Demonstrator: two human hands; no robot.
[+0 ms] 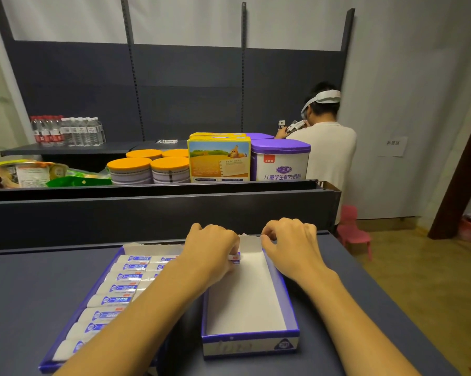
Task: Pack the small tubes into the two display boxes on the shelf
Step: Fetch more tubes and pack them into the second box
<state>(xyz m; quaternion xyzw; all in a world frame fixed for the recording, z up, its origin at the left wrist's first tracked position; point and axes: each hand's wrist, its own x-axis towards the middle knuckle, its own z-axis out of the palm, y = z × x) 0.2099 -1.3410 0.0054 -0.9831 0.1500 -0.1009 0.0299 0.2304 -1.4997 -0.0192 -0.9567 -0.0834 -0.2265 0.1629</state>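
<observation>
Two blue-and-white display boxes lie side by side on the dark shelf. The left box [74,318] holds a row of several white tubes with blue labels [121,276], partly hidden by my left forearm. The right box [249,336] shows a bare white floor. My left hand [214,245] grips a small tube [235,257] at the far end of the right box. My right hand [290,241] pinches the upright white back flap [249,241] of that box.
Behind a dark divider stand orange-lidded cans [150,169], a yellow carton [219,160] and a purple-lidded tub [280,161]. Water bottles [67,130] sit on a far shelf. A person [325,147] stands at the back right, with a pink chair [354,229] on the floor.
</observation>
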